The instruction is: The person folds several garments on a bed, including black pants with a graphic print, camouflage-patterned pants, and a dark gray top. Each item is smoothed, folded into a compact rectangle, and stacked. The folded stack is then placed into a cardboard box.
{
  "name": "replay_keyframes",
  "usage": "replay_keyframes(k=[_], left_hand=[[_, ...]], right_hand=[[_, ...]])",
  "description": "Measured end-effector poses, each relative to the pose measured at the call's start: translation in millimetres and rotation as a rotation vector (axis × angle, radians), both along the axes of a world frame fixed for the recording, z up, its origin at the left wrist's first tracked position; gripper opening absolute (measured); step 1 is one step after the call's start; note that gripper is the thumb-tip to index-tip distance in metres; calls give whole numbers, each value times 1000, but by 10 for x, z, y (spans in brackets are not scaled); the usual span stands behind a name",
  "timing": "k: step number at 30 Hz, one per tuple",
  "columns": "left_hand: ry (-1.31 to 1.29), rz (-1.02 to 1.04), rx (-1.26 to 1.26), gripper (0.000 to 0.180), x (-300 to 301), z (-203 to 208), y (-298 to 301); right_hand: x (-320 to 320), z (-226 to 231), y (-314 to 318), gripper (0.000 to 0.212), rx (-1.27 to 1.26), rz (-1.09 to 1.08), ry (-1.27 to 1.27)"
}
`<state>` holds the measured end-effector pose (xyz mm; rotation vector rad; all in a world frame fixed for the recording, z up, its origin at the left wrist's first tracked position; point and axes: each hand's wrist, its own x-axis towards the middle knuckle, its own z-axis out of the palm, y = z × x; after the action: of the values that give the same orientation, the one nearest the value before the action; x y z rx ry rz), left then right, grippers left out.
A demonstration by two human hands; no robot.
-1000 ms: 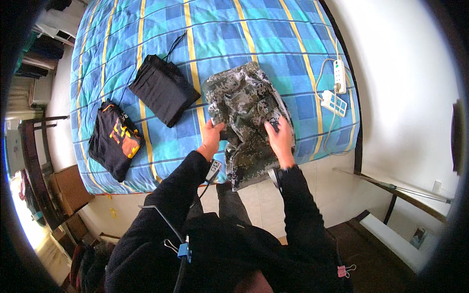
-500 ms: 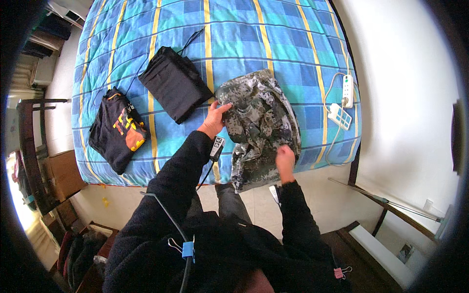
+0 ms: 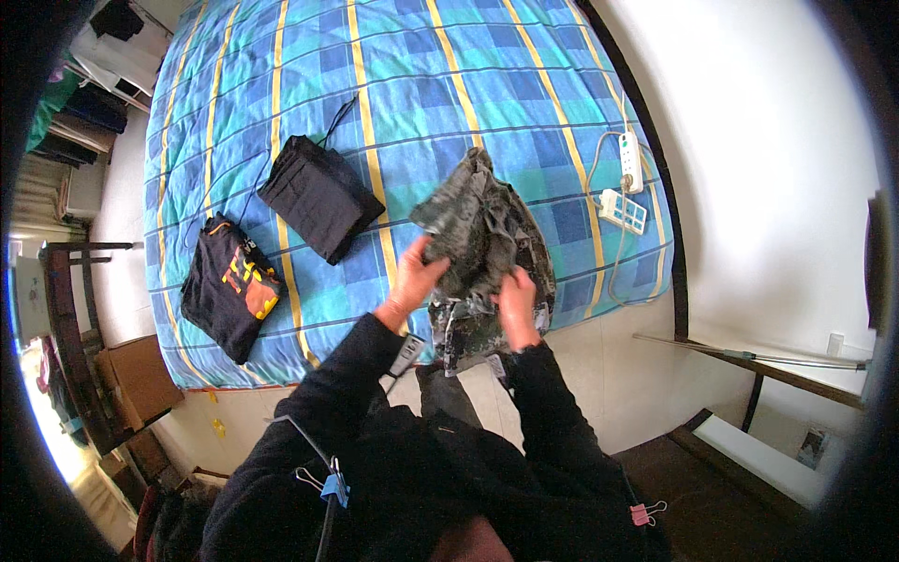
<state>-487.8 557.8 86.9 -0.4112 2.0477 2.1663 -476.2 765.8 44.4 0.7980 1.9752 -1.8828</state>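
Far left, near corner: brown cardboard box (image 3: 140,379) beside the plaid bed (image 3: 407,108). On the bed, left side: dark printed garment (image 3: 229,290); just right and farther, a folded black garment (image 3: 323,201). Left hand (image 3: 410,278) gripped the left part of the camouflage garment (image 3: 487,220), bunched at the bed's near edge, right of the black one. Right hand (image 3: 516,302) pinched its cloth, hiding some. Farther right: two white power strips (image 3: 629,161), cable looping near the bed's right edge.
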Motion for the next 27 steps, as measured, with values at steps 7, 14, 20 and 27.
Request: replay_keyframes(k=[7, 14, 20, 27], left_hand=[[56, 53, 462, 50, -29, 330, -771], [208, -305, 37, 39, 550, 930, -247], [713, -804, 175, 34, 1047, 1805, -61], [340, -1026, 496, 32, 1541, 2134, -194]], right_hand=[[1691, 150, 2215, 24, 270, -154, -371], [1787, 803, 1490, 54, 446, 25, 56], [777, 2143, 319, 66, 555, 428, 748], [1176, 2508, 381, 58, 655, 778, 698]])
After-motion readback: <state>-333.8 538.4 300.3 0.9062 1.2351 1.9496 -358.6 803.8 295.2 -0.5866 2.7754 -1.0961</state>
